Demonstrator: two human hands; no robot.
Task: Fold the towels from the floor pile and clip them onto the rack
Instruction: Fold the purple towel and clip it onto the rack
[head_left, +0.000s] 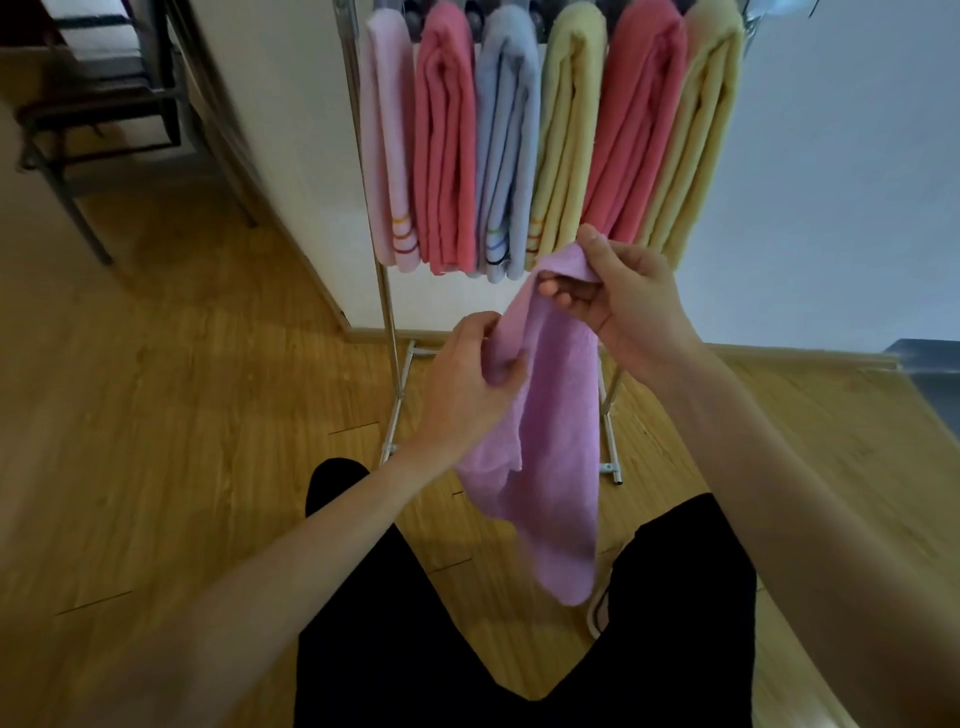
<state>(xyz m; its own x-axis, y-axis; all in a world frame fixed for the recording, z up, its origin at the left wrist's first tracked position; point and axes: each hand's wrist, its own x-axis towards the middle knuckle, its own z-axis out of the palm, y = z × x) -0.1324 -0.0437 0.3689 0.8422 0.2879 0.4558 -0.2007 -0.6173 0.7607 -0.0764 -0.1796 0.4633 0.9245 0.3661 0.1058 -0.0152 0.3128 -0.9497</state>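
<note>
Wooden floor (156, 415), rack (387, 312) beyond purple towel (556, 441)

Wooden plank floor (182, 395) meets white walls (831, 182); a dark metal-framed chair (98, 104) stands far left.

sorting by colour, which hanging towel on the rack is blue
The folded pale blue terry towel, third from the left, between a coral pink one and a yellow one.

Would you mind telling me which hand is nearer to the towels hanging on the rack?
Right. The right hand pinches the purple towel just below the hanging towels; the left hand grips it lower, farther from them.
</note>
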